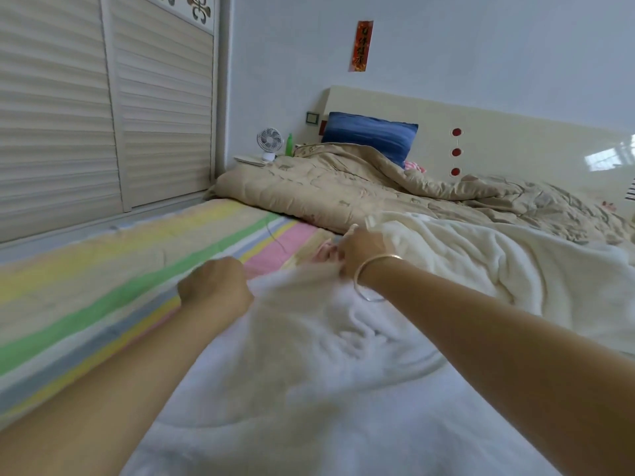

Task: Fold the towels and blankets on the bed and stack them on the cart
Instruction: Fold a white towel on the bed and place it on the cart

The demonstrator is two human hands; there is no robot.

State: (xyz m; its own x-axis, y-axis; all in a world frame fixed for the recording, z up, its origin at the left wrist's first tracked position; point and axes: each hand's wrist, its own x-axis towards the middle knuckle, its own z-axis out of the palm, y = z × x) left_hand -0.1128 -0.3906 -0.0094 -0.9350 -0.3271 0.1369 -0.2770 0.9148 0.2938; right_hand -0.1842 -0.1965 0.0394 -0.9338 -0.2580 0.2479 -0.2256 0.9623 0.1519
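A person leans over a bed (103, 280), both arms stretched toward 12 o'clock, gripping the far edge of a white blanket (309, 372) that lies spread beneath the forearms and runs back toward the camera. The left hand (214, 286) is closed in a fist on the edge at about 11 o'clock; the right hand (360, 252), a bangle (374, 278) on its wrist, pinches the same edge farther out, near 12 o'clock. The gripped edge runs roughly from 10 toward 1 o'clock, the right hand reaching deeper. A cream blanket (498, 262) lies rumpled at 2 o'clock, a tan quilt (343, 187) beyond it. The cart is not in view. The fold likely turns on drawing this edge back toward the body.
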